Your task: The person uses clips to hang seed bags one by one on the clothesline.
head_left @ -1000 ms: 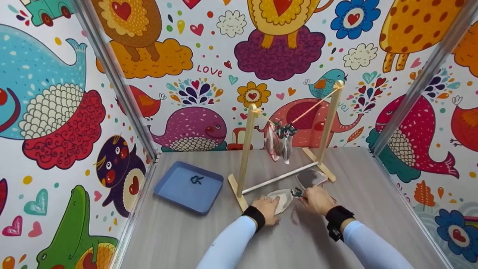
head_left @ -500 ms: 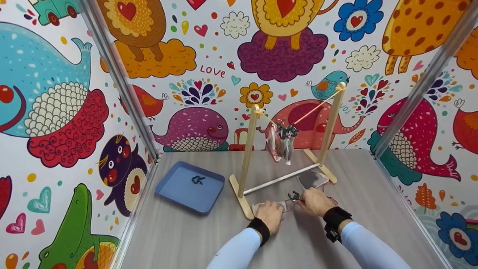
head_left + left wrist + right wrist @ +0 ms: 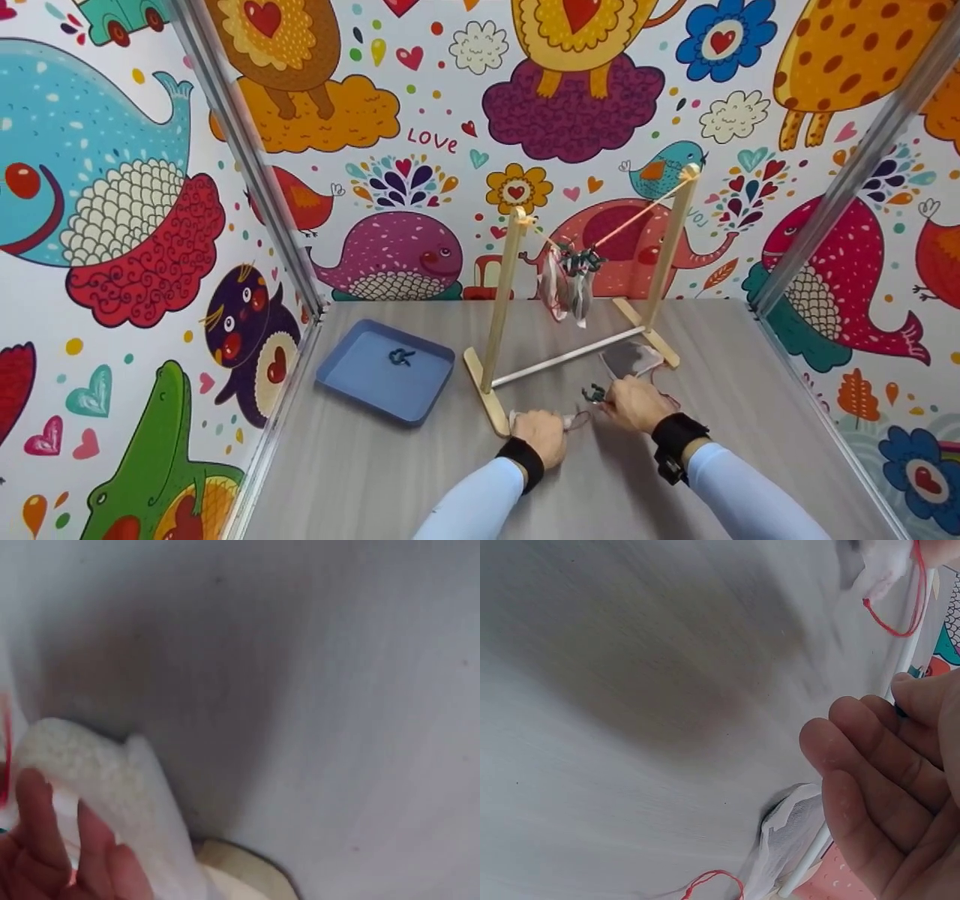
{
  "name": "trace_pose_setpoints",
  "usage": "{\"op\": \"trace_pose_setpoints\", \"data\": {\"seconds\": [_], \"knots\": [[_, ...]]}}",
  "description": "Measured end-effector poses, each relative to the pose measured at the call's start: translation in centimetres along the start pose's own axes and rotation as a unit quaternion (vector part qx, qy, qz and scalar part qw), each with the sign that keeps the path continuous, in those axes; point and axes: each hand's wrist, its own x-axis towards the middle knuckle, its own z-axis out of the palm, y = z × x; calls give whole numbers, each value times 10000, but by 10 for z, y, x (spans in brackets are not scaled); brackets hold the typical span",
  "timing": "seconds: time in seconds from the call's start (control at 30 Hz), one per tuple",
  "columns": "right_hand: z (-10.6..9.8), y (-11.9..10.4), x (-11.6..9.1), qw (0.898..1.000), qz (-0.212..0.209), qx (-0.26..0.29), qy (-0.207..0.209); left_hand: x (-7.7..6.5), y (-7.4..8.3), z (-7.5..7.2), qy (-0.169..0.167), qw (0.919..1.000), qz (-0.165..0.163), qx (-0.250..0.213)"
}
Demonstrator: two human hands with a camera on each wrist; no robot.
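My left hand (image 3: 538,436) grips a small white mesh drawstring pouch (image 3: 150,802) at the front foot of the wooden stand. The hand hides most of the pouch in the head view; a loop of its red string (image 3: 577,422) sticks out to the right. My right hand (image 3: 639,405), low over the table, pinches a dark green branched clip (image 3: 593,394) between thumb and fingers. Behind that hand lies a second mesh pouch, greyish with a white edge (image 3: 628,358). In the right wrist view the clip is almost wholly hidden by the fingers (image 3: 855,765).
The wooden stand (image 3: 502,307) has two posts, a white bottom rod (image 3: 570,356) and a cord (image 3: 641,210) between the tops. Mesh pouches (image 3: 553,289) hang there below dark green clips (image 3: 581,260). A blue tray (image 3: 345,367), left, holds another green clip (image 3: 401,356).
My left hand, flatter on the pouch before, has moved slightly left with it and curled its fingers round it. The right hand keeps the clip and has barely moved.
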Motion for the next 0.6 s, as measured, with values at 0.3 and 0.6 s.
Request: {"op": "trace_pose_setpoints", "data": {"seconds": [0.3, 0.6], "knots": [[-5, 3, 5, 10000, -5, -12, -3, 45, -39, -69, 741, 9877, -175, -1362], [-8, 3, 14, 9970, 666, 284, -284, 92, -25, -163, 1954, 9678, 762, -1390]]}}
